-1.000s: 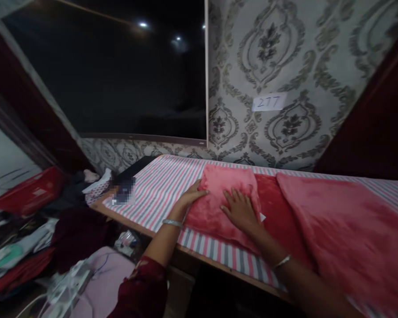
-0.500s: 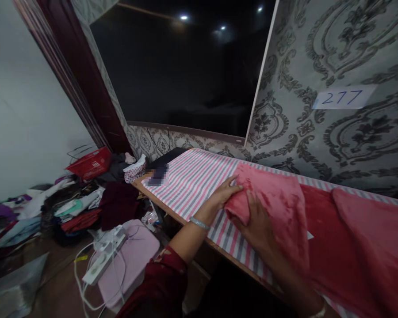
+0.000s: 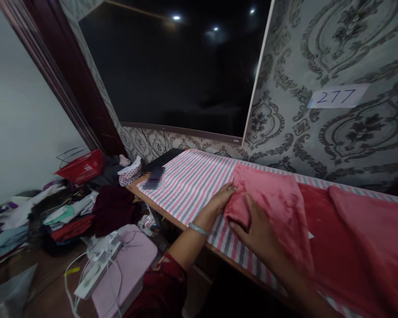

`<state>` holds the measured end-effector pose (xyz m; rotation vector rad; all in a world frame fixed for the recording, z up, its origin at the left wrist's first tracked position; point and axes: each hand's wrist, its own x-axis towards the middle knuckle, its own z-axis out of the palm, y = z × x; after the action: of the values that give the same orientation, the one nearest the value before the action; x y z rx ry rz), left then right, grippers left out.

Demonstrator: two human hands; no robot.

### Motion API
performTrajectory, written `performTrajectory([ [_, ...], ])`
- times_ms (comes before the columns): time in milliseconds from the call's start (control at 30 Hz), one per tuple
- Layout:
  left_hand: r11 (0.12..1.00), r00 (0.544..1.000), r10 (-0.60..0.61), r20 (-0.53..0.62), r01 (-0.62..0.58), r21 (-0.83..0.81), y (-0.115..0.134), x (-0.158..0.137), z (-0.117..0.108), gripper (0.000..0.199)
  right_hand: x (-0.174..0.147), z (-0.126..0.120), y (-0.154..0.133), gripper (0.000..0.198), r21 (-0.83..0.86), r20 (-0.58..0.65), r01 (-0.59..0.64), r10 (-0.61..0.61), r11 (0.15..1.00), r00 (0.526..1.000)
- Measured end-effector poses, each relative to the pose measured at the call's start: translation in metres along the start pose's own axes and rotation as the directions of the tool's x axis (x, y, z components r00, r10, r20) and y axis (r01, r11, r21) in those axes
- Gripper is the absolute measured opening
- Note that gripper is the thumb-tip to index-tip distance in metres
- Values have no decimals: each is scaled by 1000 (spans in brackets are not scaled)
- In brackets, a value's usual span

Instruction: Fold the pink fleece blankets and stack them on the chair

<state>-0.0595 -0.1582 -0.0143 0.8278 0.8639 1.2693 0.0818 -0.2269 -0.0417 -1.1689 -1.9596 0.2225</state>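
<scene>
A pink plush cloth (image 3: 272,190) lies on the striped cover, with a deeper red stretch of it showing at the right. Its left end is folded into a small thick roll or flap. My left hand (image 3: 221,198), with a bangle on the wrist, has its fingertips closed on the far left edge of that end. On the near side, my right hand (image 3: 260,227) grips the same folded part between thumb and fingers. Some fingertips are hidden in the pile. Whether the cloth is a garment or a blanket I cannot tell.
Pink, grey and white stripes cover the long table (image 3: 192,176). Behind hangs a large dark screen (image 3: 185,70). On the left floor are heaped clothes (image 3: 66,212) and a red basket (image 3: 82,167). A power strip (image 3: 93,276) with cables rests on a pink stool (image 3: 132,260).
My right thumb has moved out from the fingers, around the near side of the folded end. My left fingers have drawn in closer to the cloth. The view has shifted slightly.
</scene>
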Motion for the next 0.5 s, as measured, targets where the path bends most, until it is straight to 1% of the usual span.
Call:
performTrajectory([
  [67, 999, 999, 41, -9, -41, 25, 5, -2, 8, 58, 1, -2, -8, 99, -28, -40, 4, -5, 1000, 999],
  [100, 998, 999, 50, -6, -50, 25, 7, -3, 12, 62, 3, -3, -9, 101, -38, -61, -3, 0, 999, 998],
  [167, 998, 998, 54, 11, -54, 14, 10, -2, 19, 67, 10, -7, -7, 93, -31, -109, -11, 7, 999, 994],
  [233, 999, 999, 25, 27, -25, 22, 12, 1, 22, 69, 16, -12, 1, 82, 16, -123, -11, 13, 1000, 992],
  [300, 997, 1000, -30, 6, 29, 76, 14, 9, 19, 65, 19, -16, 10, 80, 80, -100, -34, 42, 996, 994],
  [400, 976, 988, -103, -111, 123, 182, 19, 29, 5, 50, 18, -19, 17, 80, 146, -67, -67, 78, 987, 995],
  [433, 967, 982, -118, -145, 146, 208, 22, 37, 0, 48, 18, -20, 17, 79, 157, -64, -66, 77, 985, 995],
  [500, 955, 979, -131, -159, 168, 246, 28, 56, -7, 51, 18, -21, 13, 77, 178, -45, -56, 65, 982, 997],
])
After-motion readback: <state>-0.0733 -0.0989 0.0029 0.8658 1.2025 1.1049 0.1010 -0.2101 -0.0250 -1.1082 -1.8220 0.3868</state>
